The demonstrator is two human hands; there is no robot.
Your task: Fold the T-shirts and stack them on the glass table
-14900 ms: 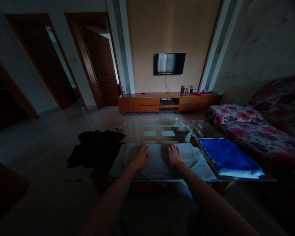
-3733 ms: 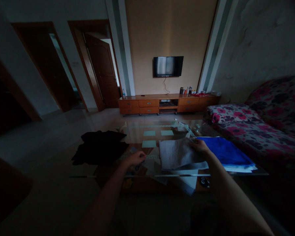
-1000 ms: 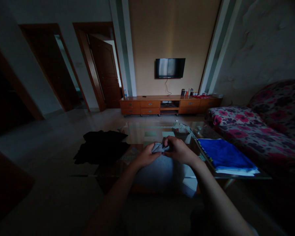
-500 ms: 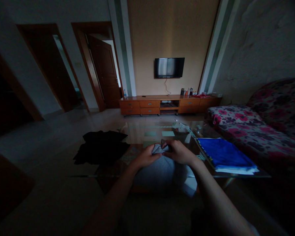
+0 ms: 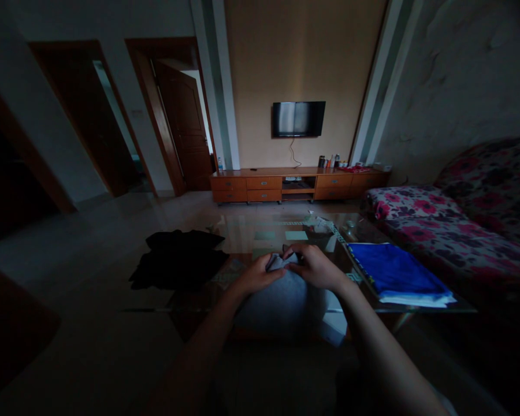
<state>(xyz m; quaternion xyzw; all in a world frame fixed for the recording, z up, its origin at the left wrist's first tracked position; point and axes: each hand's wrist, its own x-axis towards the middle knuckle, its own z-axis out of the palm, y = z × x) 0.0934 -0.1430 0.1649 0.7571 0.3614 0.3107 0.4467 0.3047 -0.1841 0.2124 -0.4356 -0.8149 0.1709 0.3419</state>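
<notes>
A grey piece of cloth, perhaps a garment, hangs in folds below my two hands at the near edge of the glass table. My left hand pinches its bunched upper edge between thumb and fingers. Close beside it, my right hand is closed on the same edge. Dark cloth lies in a heap on the left part of the table. To the right rests a folded blue cloth with a white layer under it. Dim light hides the grey cloth's exact kind.
A sofa with a flowered cover stands at the right. Beyond the table is a low wooden cabinet with bottles on top, under a wall-mounted television. A crumpled plastic bag sits near the table's far edge.
My right hand's fingers have shifted slightly on the cloth's edge, and the folds between the hands have changed shape a little. Everything else stays where it was.
</notes>
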